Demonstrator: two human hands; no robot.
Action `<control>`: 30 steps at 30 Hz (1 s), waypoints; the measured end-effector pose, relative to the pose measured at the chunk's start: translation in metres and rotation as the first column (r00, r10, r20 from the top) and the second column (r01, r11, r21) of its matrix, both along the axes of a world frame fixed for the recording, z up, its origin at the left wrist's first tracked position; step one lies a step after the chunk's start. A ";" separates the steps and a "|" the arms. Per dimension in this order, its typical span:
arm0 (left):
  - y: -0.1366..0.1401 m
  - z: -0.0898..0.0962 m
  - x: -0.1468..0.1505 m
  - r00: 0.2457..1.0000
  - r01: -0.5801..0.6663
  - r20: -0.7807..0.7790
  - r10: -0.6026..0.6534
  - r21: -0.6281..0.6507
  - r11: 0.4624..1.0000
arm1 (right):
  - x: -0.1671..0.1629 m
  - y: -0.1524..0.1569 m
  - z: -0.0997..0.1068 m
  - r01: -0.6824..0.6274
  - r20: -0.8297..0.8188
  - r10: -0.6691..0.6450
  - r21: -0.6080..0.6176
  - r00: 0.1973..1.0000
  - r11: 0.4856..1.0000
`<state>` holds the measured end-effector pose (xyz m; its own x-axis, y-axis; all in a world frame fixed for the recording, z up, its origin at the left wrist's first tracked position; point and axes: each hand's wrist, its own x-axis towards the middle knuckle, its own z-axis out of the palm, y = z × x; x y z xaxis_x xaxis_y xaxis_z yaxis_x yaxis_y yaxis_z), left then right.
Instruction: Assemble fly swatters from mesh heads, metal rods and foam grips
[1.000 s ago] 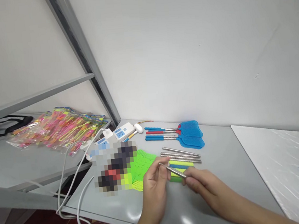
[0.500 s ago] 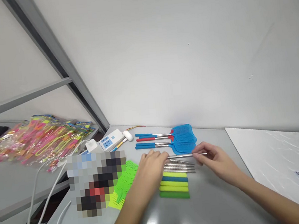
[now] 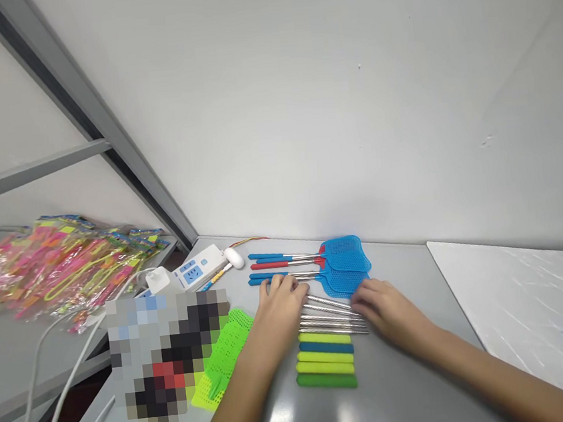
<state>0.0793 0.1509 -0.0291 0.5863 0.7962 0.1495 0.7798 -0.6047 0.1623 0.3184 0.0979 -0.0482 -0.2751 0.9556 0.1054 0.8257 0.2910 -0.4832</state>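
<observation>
Several thin silver metal rods (image 3: pixel 330 315) lie side by side on the grey table, the upper ones slanting. My left hand (image 3: pixel 282 308) is bent over their left ends, its fingers curled beside the topmost rod. At their right ends, my right hand (image 3: pixel 388 308) has its fingers closed together against the rods; the fingertips are partly hidden. Just below lies a row of coloured grip sleeves (image 3: pixel 325 354), yellow, blue and green. Behind my hands are finished-looking fly swatters (image 3: pixel 344 258) with blue and red handles. Green fly-swatter heads (image 3: pixel 228 351) rest left of my left forearm.
A white power strip (image 3: pixel 199 268) with a plug and cables stands at the back left, a white rounded object (image 3: pixel 234 257) beside it. Bagged colourful items (image 3: pixel 80 259) fill the left shelf. A white wrapped panel (image 3: pixel 516 294) lies at right. A blurred-out patch covers the table's left.
The rod held raised between both hands has come down onto the other rods. My right hand has moved left and lower, to the rods' ends. The view has shifted slightly.
</observation>
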 end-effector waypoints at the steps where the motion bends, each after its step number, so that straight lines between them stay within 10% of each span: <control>1: -0.001 0.004 -0.001 1.000 0.003 0.021 -0.003 -0.005 1.000 | 0.001 -0.001 0.002 -0.012 0.015 0.012 -0.001 1.000 1.000; 9: -0.022 0.040 -0.047 0.918 -0.020 0.393 0.052 -0.085 0.996 | 0.009 -0.024 0.024 -0.030 -0.001 0.030 0.083 1.000 0.996; 13: -0.036 0.028 -0.050 0.854 -0.098 0.504 0.131 -0.093 0.991 | 0.007 -0.031 0.025 0.008 -0.095 -0.001 0.072 0.995 0.997; 23: -0.067 0.006 -0.001 0.871 0.153 0.468 -0.153 0.037 0.987 | -0.012 -0.031 -0.008 0.024 -0.172 0.003 0.156 0.985 0.987; 30: -0.054 0.007 -0.033 0.684 -0.063 0.729 -0.005 0.066 0.996 | -0.007 -0.037 -0.011 0.039 -0.173 0.025 0.353 0.985 0.935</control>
